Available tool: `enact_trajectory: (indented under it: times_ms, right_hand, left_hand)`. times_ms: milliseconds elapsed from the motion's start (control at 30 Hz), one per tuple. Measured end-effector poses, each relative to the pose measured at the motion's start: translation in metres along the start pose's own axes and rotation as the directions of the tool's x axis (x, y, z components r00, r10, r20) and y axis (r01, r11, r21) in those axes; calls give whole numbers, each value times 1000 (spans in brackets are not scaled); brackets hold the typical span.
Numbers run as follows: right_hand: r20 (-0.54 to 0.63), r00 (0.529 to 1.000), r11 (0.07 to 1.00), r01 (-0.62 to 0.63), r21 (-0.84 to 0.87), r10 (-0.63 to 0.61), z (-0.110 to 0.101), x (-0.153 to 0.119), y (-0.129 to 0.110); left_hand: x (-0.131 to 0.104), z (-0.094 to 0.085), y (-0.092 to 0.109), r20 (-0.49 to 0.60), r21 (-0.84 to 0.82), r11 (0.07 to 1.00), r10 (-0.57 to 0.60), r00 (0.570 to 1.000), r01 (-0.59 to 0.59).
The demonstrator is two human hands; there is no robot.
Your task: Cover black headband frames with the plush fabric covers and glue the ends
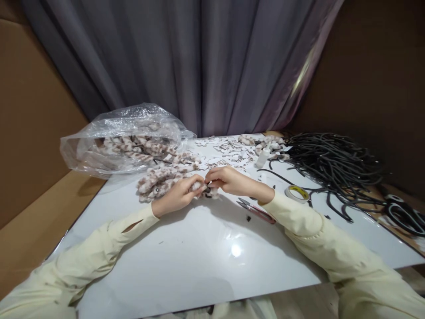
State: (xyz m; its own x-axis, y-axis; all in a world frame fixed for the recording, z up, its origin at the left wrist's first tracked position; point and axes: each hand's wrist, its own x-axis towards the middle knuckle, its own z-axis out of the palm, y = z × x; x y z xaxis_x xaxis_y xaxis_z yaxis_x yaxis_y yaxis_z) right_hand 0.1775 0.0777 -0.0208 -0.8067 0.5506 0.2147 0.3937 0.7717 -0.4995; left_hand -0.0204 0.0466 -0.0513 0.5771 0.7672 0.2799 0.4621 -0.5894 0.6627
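Near the middle of the white table (199,248), my left hand (179,195) is closed round one end of a fluffy brown-and-white strip (196,186). My right hand (227,179) meets it from the right, its fingertips pinched at a small dark part by the end of the fluffy piece; exactly what they grip is too small to make out. More fluffy strips (154,181) lie in a heap beside and behind my left hand. Small scissors (257,210) with reddish handles rest under and beside my right wrist.
A clear plastic bag (122,119) of fluffy strips stands at the back left. Paper scraps (226,150) and a small white bottle (263,157) are behind my hands. On the right lie a tape roll (297,193), a pile of black cords (332,159) and large black scissors (403,215).
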Motion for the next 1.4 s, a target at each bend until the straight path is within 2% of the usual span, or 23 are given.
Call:
enact_trajectory:
  times_ms: [67, 167, 267, 567, 667, 733, 800, 833, 900, 967, 1033, 1067, 1167, 1233, 1333, 1400]
  right_hand:
    - [39, 999, 1000, 30, 8, -30, 1, -1, -1]
    - [110, 992, 997, 49, 59, -55, 2, -2, -1]
    - [136, 990, 998, 27, 59, -35, 4, -3, -3]
    - [221, 971, 972, -137, 191, 94, 0, -4, -13]
    - [204, 973, 970, -146, 192, 106, 4, -3, -9]
    - [120, 985, 981, -137, 137, 121, 8, -2, -3]
    - [-73, 989, 991, -132, 3, 132, 13, -1, 2]
    - [-191, 974, 987, -141, -73, 125, 14, -1, 3]
    - [-394, 915, 965, -172, -196, 83, 17, -1, 1]
    - [-477, 878, 942, -193, -274, 41, 19, -1, -6]
    - [-450, 893, 914, -198, -354, 19, 24, -2, -14]
    - [-411, 911, 897, -200, -395, 22, 27, -3, -18]
    - [-289, 951, 844, -244, -477, 112, 39, -3, -25]
    - [-250, 937, 818, -338, -465, 244, 47, -2, -25]
    - [-240, 880, 822, -470, -321, 409, 52, 0, -22]
    - [-208, 863, 868, -487, -94, 461, 53, 2, -21]
  left_hand:
    - [-1, 1, -2, 10, 89, 992, 93, 996, -94]
    - [-5, 4, -4, 80, 213, 939, 259, 962, -271]
    - [-8, 6, -5, 159, 291, 881, 341, 926, -374]
    - [-11, 11, -8, 157, 383, 800, 435, 886, -461]
    - [-11, 12, -7, 123, 342, 828, 430, 895, -445]
    - [-9, 12, -4, 34, 263, 901, 348, 937, -344]
    - [-6, 11, -2, -87, 147, 979, 154, 984, -141]
    - [-3, 10, -1, -143, 54, 998, 24, 989, -16]
    - [2, 9, -1, -207, -212, 956, -246, 947, 202]
    - [7, 9, -3, -185, -505, 806, -451, 873, 309]
    - [10, 9, -7, -128, -680, 654, -551, 825, 331]
    - [11, 10, -8, -111, -719, 611, -572, 813, 331]
    - [11, 13, -11, -87, -754, 564, -594, 800, 336]
    - [10, 15, -9, -70, -767, 542, -603, 795, 343]
    - [9, 16, -3, -49, -775, 525, -606, 794, 353]
    - [9, 16, 1, -51, -775, 528, -600, 799, 347]
